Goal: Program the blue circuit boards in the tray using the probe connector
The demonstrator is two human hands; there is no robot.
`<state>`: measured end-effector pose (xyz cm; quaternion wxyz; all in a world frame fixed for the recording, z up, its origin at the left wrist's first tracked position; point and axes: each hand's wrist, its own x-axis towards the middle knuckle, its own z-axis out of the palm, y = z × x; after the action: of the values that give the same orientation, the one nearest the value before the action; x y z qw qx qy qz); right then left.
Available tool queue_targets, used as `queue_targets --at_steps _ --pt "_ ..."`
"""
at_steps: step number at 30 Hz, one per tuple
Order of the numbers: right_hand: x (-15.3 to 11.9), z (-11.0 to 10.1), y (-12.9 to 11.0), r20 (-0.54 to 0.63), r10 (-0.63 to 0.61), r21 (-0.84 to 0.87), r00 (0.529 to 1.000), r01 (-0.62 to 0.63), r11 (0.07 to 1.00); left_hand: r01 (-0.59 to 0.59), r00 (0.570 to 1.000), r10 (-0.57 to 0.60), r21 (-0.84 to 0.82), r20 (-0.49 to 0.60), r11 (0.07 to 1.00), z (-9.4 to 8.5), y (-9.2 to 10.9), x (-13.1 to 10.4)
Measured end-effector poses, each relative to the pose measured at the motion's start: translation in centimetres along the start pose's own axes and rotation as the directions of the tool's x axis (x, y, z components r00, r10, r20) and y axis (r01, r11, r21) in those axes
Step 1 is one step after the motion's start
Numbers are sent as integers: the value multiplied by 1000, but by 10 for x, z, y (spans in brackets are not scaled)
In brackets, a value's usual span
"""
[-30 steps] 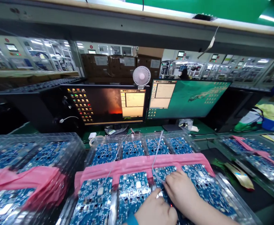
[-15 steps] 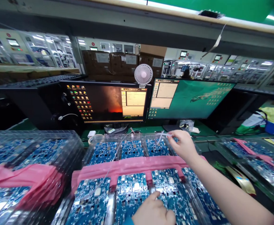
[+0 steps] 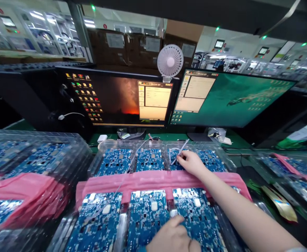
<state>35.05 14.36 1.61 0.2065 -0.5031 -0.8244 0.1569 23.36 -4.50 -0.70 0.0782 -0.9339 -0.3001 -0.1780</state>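
My right hand (image 3: 192, 163) reaches over the back row of boards, thumb and finger pinched on a thin whitish flat strip (image 3: 183, 147) that loops above a blue circuit board (image 3: 148, 159). Low in the middle, my left hand (image 3: 173, 235) is curled. Its index fingertip lies by a small silvery piece (image 3: 174, 212) between two front boards; what its fingers hold is hidden. The boards sit in a clear plastic tray (image 3: 123, 227). A pink band (image 3: 143, 179) runs across the tray between the two rows.
Another clear tray (image 3: 81, 145) of boards with pink bands stands left, and more boards (image 3: 302, 189) lie right. Behind are two monitors (image 3: 116, 101), (image 3: 234, 98) and a small white fan (image 3: 170, 61). A thin cable (image 3: 135, 155) crosses the tray.
My right hand has moved left and a little down toward the board, with the whitish strip still in its fingers. My left hand stays nearly in place. The camera view has tilted downward.
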Motion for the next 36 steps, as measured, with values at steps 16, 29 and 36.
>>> queue_targets --at_steps 16,29,36 --pt "12 0 0 -12 -104 -66 994 103 992 36 999 -36 -11 -36 999 1 3 -1" --pt "8 8 4 -18 15 58 1000 -14 998 40 997 -42 -34 -72 999 3 4 -2" --pt "7 7 5 -19 5 80 1000 -4 997 42 998 -44 -30 -55 999 1 4 -2"
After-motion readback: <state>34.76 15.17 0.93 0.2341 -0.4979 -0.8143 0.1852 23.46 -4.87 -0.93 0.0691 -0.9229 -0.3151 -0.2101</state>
